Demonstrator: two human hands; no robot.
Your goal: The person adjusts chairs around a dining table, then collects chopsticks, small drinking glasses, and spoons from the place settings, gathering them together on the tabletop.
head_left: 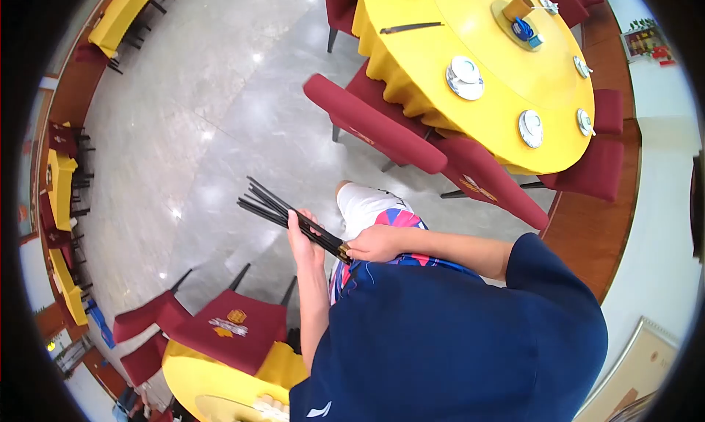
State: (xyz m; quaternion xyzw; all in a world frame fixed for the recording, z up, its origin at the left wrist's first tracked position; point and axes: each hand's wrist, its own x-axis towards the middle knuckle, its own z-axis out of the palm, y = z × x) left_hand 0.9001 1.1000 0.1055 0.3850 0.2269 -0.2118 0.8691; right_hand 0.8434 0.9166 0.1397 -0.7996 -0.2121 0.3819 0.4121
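Observation:
A bundle of black chopsticks (275, 211) with gold-coloured ends is held in front of my body, its thin tips fanned out toward the upper left. My left hand (307, 247) is closed around the middle of the bundle, thumb on top. At the gold ends, my right hand (373, 243) has its fingers pinched on the chopsticks; some of those fingers are hidden. On the round table with a yellow cloth (382, 59) lie more black chopsticks (411, 27), near its left edge.
Red-covered chairs stand close around that table, one (374, 121) just ahead of me. Stacked white bowls and saucers (465, 78) sit on the cloth. A glass turntable (477, 4) carries a brown holder (518, 7). Behind my left arm is another chair (235, 326) by a second yellow table (183, 370).

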